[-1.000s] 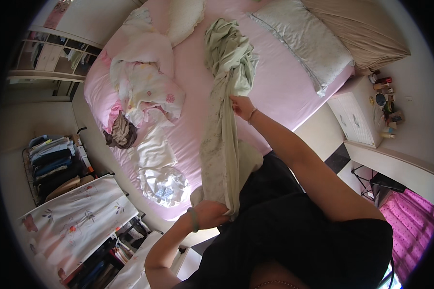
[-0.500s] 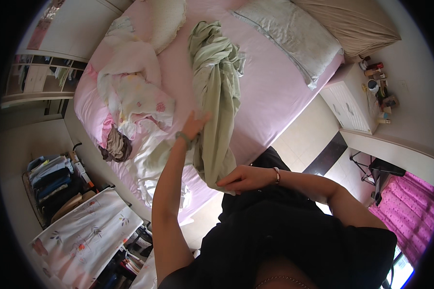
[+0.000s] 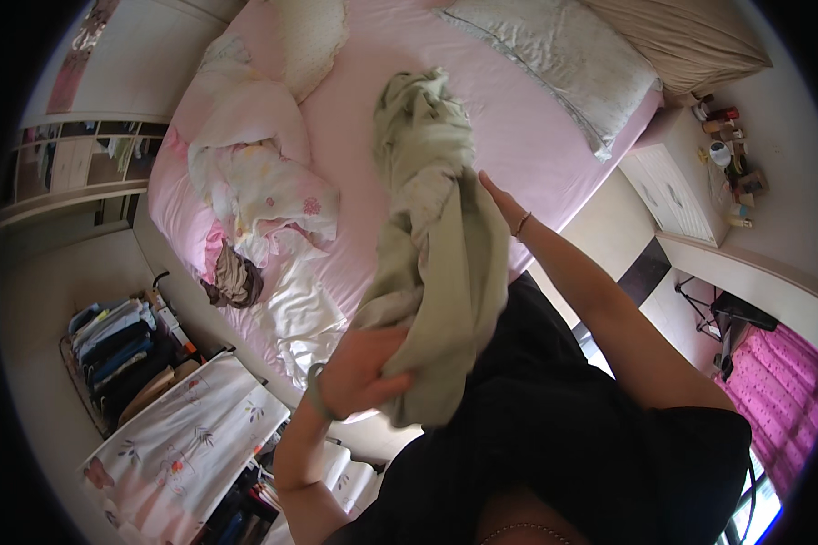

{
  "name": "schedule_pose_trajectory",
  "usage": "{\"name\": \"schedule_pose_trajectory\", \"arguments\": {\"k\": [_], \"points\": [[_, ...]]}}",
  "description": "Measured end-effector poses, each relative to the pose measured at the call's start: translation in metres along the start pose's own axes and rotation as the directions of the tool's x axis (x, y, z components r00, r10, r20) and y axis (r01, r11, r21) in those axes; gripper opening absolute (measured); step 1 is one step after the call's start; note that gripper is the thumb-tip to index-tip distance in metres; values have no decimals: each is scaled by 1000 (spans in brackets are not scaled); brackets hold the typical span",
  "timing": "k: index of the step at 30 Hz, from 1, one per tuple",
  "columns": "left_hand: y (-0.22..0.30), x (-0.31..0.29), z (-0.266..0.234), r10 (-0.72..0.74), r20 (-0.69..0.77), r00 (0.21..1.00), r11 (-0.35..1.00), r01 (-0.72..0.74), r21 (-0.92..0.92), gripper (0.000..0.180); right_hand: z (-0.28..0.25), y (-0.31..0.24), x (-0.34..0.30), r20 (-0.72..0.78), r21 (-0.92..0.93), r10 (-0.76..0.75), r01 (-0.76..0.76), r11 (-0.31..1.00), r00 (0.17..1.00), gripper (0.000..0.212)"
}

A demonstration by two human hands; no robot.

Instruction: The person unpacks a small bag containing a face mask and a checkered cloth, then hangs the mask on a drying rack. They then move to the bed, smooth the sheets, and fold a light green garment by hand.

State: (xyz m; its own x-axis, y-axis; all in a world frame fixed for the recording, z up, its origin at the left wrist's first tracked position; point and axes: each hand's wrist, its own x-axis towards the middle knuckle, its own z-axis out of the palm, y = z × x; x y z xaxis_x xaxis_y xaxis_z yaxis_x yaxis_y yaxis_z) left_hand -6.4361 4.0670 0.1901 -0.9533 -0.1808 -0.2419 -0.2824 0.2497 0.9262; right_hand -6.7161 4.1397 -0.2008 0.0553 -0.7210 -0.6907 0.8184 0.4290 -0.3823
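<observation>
A pale green cloth (image 3: 436,236) hangs in front of me above the pink bed (image 3: 518,136). My left hand (image 3: 359,372) grips its lower end near my chest. My right hand (image 3: 495,195) reaches forward with its fingers tucked behind the cloth's right edge, mostly hidden by the fabric. The far end of the cloth is bunched up and rests on the pink sheet.
A crumpled white floral blanket (image 3: 264,182) and a dark garment (image 3: 236,282) lie on the bed's left side. Pillows (image 3: 554,54) sit at the head. A white nightstand (image 3: 677,186) with bottles stands on the right, a clothes rack (image 3: 123,350) on the left.
My left hand came down from the middle of the cloth to its lower end. My right hand went up from near my chest to the cloth's right edge.
</observation>
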Motion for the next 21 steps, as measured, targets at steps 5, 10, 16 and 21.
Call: {"name": "schedule_pose_trajectory", "arguments": {"k": [5,10,16,21], "points": [[22,-65,-31,198,-162,967,978,-205,-31,33,134,-30,2,72,-121,-299,306,944,952,47],[-49,-199,33,-285,-895,343,957,152,-247,30,284,-158,-29,377,-175,-533,623,762,758,40],[-87,-195,43,-765,-458,453,640,456,-619,22,328,-151,-74,408,-132,-613,708,694,677,36],[-157,-162,70,-720,-473,507,589,808,-30,38,211,-47,-85,153,-468,-603,595,653,783,34]]}}
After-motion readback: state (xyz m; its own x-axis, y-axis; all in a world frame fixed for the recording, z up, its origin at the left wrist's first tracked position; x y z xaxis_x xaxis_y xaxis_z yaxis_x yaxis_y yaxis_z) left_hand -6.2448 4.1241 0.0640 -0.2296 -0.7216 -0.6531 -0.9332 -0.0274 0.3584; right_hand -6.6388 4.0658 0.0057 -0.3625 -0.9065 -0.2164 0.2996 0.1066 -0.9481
